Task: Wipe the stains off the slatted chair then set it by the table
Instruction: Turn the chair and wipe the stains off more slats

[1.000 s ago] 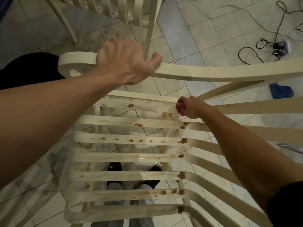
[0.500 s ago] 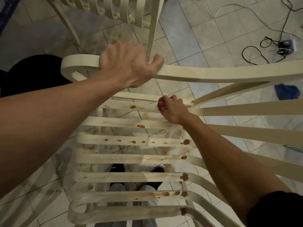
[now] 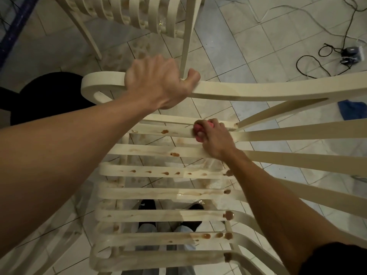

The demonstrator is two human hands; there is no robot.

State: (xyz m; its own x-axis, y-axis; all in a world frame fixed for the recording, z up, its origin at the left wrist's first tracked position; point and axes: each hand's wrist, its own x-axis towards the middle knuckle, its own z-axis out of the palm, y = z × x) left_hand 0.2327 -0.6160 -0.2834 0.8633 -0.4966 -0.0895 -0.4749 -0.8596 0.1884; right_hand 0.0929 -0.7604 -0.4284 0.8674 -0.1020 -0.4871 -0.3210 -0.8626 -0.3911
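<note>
The right hand (image 3: 215, 138) grips a pink sponge (image 3: 201, 129), pressing it on a stained seat slat of the cream slatted chair (image 3: 158, 193). The left hand (image 3: 158, 82) curls round the chair's armrest (image 3: 258, 90). Brown stains (image 3: 174, 154) dot the slats above the tiled floor (image 3: 248, 46).

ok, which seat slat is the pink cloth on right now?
The farthest stained slat, just under the armrest; the right hand presses the pink cloth on it.

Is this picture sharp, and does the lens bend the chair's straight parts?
Head view: dim, warm light; the left hand on the armrest and the right hand gripping the pink cloth look slightly motion-blurred; its wide lens seems to bow the slats toward the edges.
</note>
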